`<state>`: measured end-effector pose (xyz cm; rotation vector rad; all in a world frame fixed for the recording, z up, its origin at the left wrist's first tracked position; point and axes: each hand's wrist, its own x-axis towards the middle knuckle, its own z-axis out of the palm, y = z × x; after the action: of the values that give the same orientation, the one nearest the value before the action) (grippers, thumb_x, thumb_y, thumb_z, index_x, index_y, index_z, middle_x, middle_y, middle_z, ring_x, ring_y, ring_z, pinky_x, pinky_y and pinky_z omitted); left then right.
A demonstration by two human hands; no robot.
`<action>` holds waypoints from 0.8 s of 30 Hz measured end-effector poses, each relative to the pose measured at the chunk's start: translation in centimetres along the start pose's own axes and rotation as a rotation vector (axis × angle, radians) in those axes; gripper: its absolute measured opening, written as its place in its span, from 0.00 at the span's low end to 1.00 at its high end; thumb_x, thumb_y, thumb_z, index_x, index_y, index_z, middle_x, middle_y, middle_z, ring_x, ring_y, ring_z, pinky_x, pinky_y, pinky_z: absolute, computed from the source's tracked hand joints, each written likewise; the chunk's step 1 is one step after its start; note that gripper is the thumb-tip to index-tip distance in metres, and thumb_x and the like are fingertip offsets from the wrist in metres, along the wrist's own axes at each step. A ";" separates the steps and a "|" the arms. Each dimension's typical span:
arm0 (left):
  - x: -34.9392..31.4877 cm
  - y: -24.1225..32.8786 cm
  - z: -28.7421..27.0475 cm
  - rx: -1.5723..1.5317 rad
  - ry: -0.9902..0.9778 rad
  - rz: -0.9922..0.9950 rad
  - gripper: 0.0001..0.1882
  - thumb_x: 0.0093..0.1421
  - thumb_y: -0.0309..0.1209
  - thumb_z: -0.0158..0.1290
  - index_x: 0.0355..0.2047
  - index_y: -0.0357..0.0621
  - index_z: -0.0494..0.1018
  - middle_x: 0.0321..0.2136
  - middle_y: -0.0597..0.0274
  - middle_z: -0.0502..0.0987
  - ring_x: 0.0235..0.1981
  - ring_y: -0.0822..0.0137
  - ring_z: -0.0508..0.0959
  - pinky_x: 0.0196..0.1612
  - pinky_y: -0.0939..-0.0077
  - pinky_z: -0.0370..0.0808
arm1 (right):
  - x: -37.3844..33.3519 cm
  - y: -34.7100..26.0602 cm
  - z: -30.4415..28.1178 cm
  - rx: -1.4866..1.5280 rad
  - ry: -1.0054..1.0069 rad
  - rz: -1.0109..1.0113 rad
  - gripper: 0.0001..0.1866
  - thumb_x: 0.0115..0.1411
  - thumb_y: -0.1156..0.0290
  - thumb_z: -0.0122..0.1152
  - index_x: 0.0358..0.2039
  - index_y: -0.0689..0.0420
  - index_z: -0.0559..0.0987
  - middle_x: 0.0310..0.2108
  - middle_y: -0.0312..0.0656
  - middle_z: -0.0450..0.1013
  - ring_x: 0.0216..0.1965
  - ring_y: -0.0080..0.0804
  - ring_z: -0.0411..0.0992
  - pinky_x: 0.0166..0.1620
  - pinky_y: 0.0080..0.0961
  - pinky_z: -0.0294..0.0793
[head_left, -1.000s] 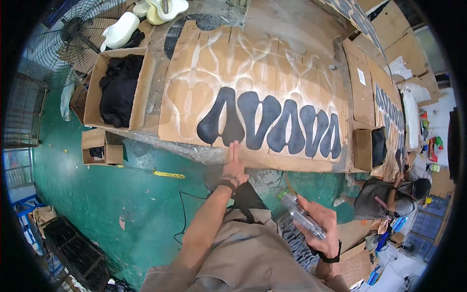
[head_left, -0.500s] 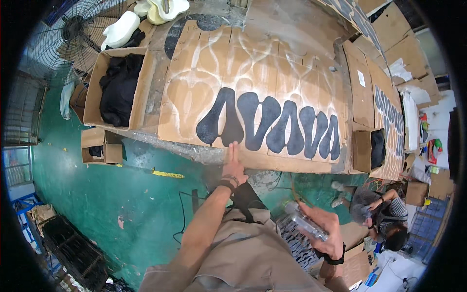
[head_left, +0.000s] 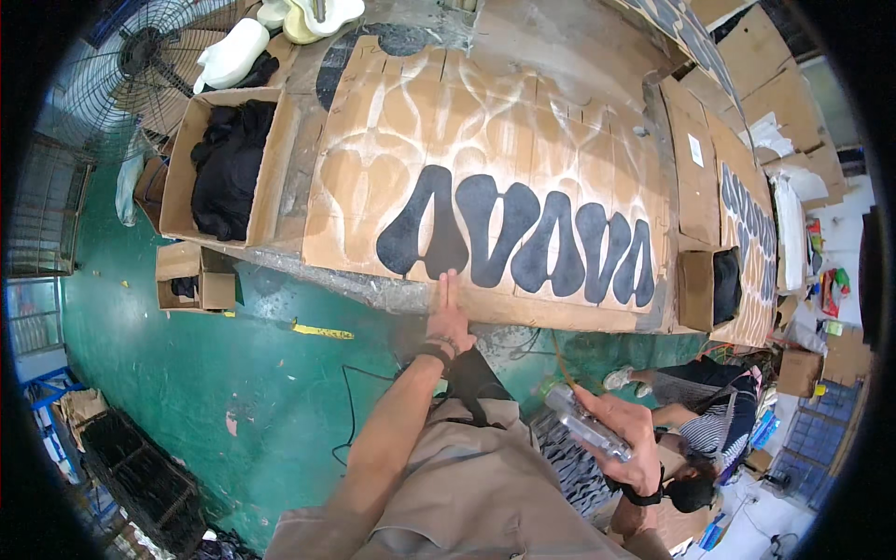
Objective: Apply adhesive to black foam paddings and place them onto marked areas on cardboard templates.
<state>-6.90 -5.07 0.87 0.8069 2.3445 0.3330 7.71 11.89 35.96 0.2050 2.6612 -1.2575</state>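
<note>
Along the near edge of the cardboard sheet (head_left: 364, 215) lies a row of several flat black pieces, curved and looped like shoe-upper cutouts. My left hand (head_left: 450, 322) rests at the table's edge, two fingers stretched out to the bottom of the leftmost black piece (head_left: 401, 245). Its other fingers are partly hidden. On the right, over the floor, my right hand (head_left: 630, 434) is closed around a silver, partly clear tool with a thin hose, which looks like a spray gun (head_left: 588, 425). White sprayed outlines of similar shapes cover the cardboard behind the row.
Dark cloth-like pieces fill a cardboard box (head_left: 175, 191) at the table's left, beside a fan (head_left: 140, 51). A smaller box (head_left: 695, 289) stands right of the sheet. Another person (head_left: 714, 415) bends low at the right. A cable (head_left: 347, 411) lies on the green floor.
The other person has bent further down and moved toward my right arm. My right hand has shifted slightly with the spray gun; my left hand stays in place.
</note>
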 end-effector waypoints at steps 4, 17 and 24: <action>-0.1 0.3 -0.6 0.026 -0.050 -0.008 0.38 0.50 0.51 0.70 0.53 0.32 0.81 0.77 0.36 0.23 0.79 0.40 0.28 0.76 0.60 0.55 | -0.1 0.3 1.1 -0.039 0.175 0.088 0.39 0.40 0.83 0.63 0.60 0.65 0.78 0.34 0.54 0.78 0.33 0.50 0.78 0.41 0.34 0.78; -0.4 0.4 -0.7 0.051 -0.021 -0.007 0.39 0.50 0.50 0.71 0.53 0.29 0.80 0.77 0.36 0.24 0.78 0.40 0.27 0.76 0.59 0.55 | -0.6 0.2 1.0 0.061 -0.059 0.053 0.46 0.35 0.85 0.60 0.63 0.63 0.76 0.38 0.56 0.80 0.37 0.54 0.79 0.43 0.35 0.77; 0.0 0.4 -0.8 -0.016 -0.104 -0.016 0.39 0.50 0.51 0.71 0.53 0.31 0.80 0.77 0.36 0.23 0.78 0.39 0.27 0.78 0.58 0.45 | 0.3 -0.2 2.2 0.047 0.032 0.025 0.41 0.40 0.84 0.60 0.62 0.66 0.77 0.33 0.53 0.77 0.31 0.51 0.75 0.39 0.35 0.76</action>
<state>-7.23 -4.85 1.66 0.7791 2.2481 0.2952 7.66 10.07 34.65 0.2667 2.6489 -1.3204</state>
